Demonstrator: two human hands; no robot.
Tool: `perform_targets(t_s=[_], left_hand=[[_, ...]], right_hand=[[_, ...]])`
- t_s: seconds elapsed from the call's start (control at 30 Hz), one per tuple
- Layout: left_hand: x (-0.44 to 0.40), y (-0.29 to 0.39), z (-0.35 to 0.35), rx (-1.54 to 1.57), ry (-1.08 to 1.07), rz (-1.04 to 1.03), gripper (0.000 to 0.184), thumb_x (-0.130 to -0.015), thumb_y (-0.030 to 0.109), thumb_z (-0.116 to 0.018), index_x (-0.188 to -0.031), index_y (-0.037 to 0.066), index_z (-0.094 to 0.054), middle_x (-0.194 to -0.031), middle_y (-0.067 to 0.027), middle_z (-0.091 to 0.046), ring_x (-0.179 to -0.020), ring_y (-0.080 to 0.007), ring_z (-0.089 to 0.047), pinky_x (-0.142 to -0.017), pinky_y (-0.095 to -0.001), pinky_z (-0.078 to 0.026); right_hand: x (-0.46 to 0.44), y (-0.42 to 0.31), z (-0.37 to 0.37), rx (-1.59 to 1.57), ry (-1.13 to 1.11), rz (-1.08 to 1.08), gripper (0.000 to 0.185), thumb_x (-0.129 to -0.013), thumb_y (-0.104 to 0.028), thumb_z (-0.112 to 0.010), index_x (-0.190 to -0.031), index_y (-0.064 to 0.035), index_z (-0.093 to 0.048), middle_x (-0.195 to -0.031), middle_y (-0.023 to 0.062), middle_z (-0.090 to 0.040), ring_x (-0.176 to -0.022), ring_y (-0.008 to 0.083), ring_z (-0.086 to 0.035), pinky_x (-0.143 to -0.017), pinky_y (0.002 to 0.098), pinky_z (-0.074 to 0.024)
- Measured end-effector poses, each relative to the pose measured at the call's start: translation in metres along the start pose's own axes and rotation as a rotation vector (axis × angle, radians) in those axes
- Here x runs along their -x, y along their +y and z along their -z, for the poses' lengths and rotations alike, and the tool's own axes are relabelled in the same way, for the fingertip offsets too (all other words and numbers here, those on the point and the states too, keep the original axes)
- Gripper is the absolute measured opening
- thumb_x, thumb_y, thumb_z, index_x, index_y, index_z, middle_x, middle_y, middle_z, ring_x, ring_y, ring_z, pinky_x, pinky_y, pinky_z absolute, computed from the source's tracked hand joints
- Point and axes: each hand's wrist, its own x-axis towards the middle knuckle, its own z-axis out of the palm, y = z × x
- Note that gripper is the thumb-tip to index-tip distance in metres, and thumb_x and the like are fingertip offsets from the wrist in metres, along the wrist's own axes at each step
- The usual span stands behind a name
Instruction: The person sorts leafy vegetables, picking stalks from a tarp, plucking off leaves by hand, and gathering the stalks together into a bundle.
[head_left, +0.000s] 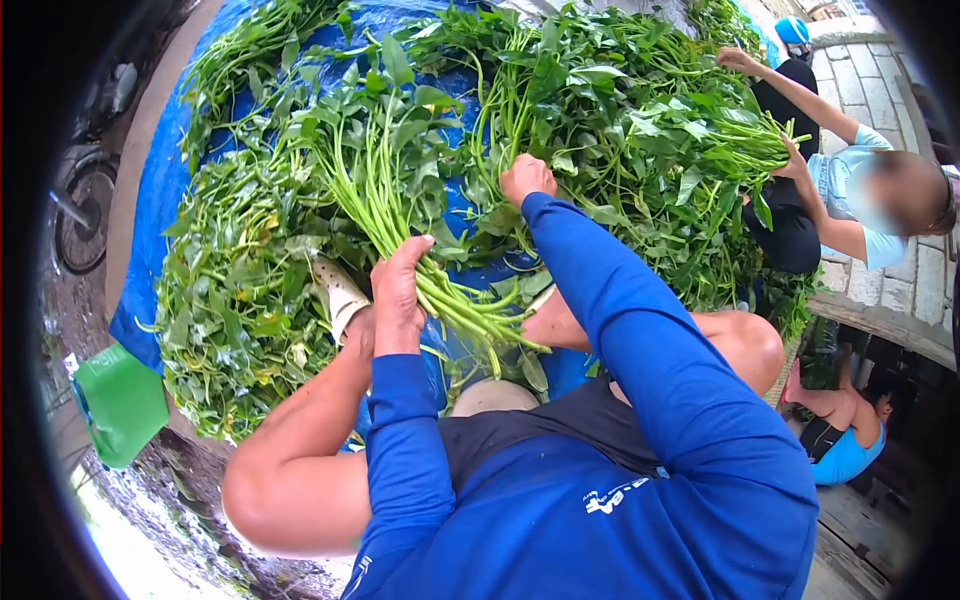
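Observation:
My left hand (399, 287) is closed around a bundle of long green stems (375, 190), whose leafy tops point away from me and whose cut ends reach toward my right knee. My right hand (527, 180) is closed at the lower part of more leafy stems (512, 110), at the near edge of a big heap of greens (620, 130). Its fingers curl round the stems, partly hidden by the back of the hand. Another heap of greens (225, 280) lies to the left, beside my foot in a pale clog (338, 297). A blue tarp (145, 285) lies underneath.
At the right a co-worker (850, 190) sits by the heap, holding a bundle of greens (740, 140). Farther down, another person (840, 430) is seated. A green bag (120, 405) stands at the left, with a wheel (85, 212) beyond it.

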Motion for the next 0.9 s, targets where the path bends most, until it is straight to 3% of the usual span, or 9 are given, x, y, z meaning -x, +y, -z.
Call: perform_targets(t_s=[0.23, 0.33, 0.4, 0.47, 0.53, 0.7, 0.8, 0.87, 0.9], left_hand=[[-0.008, 0.006, -0.012, 0.023, -0.017, 0.001, 0.015, -0.084, 0.015, -0.08, -0.089, 0.005, -0.07, -0.076, -0.0037, -0.065, -0.059, -0.0164, -0.063, -0.054, -0.0318, -0.054], [-0.005, 0.005, -0.012, 0.036, -0.035, 0.046, 0.016, -0.084, 0.016, -0.08, -0.091, 0.006, -0.069, -0.074, -0.0043, -0.065, -0.058, -0.0162, -0.062, -0.054, -0.0322, -0.055], [-0.001, 0.004, -0.013, 0.029, -0.056, 0.042, 0.016, -0.085, 0.015, -0.08, -0.091, 0.006, -0.069, -0.073, -0.0043, -0.065, -0.057, -0.0164, -0.062, -0.053, -0.0322, -0.055], [0.006, 0.003, -0.015, 0.048, -0.06, 0.018, 0.016, -0.084, 0.014, -0.079, -0.092, 0.005, -0.07, -0.072, -0.005, -0.064, -0.057, -0.0172, -0.062, -0.053, -0.0328, -0.055], [0.015, 0.001, -0.015, 0.059, -0.095, 0.018, 0.017, -0.082, 0.013, -0.079, -0.092, 0.002, -0.071, -0.072, -0.007, -0.065, -0.058, -0.0185, -0.064, -0.054, -0.0337, -0.055], [0.026, -0.001, -0.011, 0.077, -0.162, 0.002, 0.017, -0.083, 0.013, -0.08, -0.092, 0.002, -0.071, -0.072, -0.0066, -0.065, -0.057, -0.0183, -0.063, -0.053, -0.0335, -0.055], [0.03, -0.003, -0.012, 0.083, -0.192, 0.026, 0.017, -0.083, 0.014, -0.08, -0.093, 0.003, -0.071, -0.072, -0.0059, -0.064, -0.057, -0.018, -0.063, -0.052, -0.0337, -0.054], [0.032, -0.002, -0.007, 0.062, -0.242, 0.047, 0.016, -0.086, 0.015, -0.08, -0.094, 0.009, -0.068, -0.075, -0.0025, -0.064, -0.058, -0.0159, -0.062, -0.052, -0.0314, -0.054], [0.031, -0.003, -0.003, 0.062, -0.249, 0.046, 0.017, -0.085, 0.016, -0.08, -0.093, 0.006, -0.069, -0.073, -0.004, -0.064, -0.057, -0.0172, -0.062, -0.052, -0.0331, -0.054]], right_hand=[[0.009, 0.014, 0.056, -0.318, -0.099, 0.012, 0.03, -0.082, -0.023, -0.072, -0.105, -0.0049, -0.078, -0.114, 0.0203, -0.076, -0.105, 0.0353, -0.073, -0.095, 0.0396, -0.0559], [0.009, 0.043, 0.093, -0.831, -0.273, 0.115, 0.03, -0.099, -0.024, -0.067, -0.123, -0.0052, -0.071, -0.098, 0.0094, -0.076, -0.085, 0.0193, -0.073, -0.074, 0.0348, -0.057], [0.056, 0.021, 0.165, -0.948, -0.325, 0.051, 0.034, -0.105, -0.025, -0.064, -0.134, -0.0064, -0.063, -0.093, 0.0033, -0.071, -0.078, 0.0134, -0.07, -0.066, 0.0294, -0.0546], [0.072, 0.025, 0.203, -1.228, -0.457, 0.097, 0.033, -0.109, -0.024, -0.058, -0.136, -0.0049, -0.062, -0.091, 0.0022, -0.069, -0.077, 0.0166, -0.069, -0.071, 0.0308, -0.0574], [0.08, 0.031, 0.231, -1.281, -0.555, 0.107, 0.033, -0.109, -0.021, -0.058, -0.138, -0.006, -0.062, -0.09, 0.0027, -0.068, -0.079, 0.0167, -0.069, -0.071, 0.0315, -0.0577], [0.131, 0.038, 0.279, -1.261, -0.519, 0.207, 0.033, -0.107, -0.023, -0.062, -0.137, -0.0083, -0.063, -0.095, -0.0002, -0.065, -0.07, 0.0091, -0.059, -0.061, 0.0256, -0.0512], [0.124, 0.062, 0.275, -1.074, -0.388, 0.181, 0.042, -0.106, -0.025, -0.064, -0.145, -0.0088, -0.058, -0.093, -0.001, -0.064, -0.072, 0.0087, -0.058, -0.057, 0.0235, -0.0463], [0.13, 0.063, 0.275, -0.925, -0.329, 0.192, 0.043, -0.103, -0.028, -0.068, -0.14, -0.0084, -0.06, -0.085, -0.0014, -0.063, -0.064, 0.0075, -0.055, -0.051, 0.0231, -0.0424], [0.133, 0.065, 0.274, -0.842, -0.309, 0.172, 0.041, -0.102, -0.027, -0.069, -0.138, -0.0084, -0.062, -0.083, -0.0013, -0.063, -0.062, 0.0071, -0.054, -0.05, 0.0235, -0.0417]])
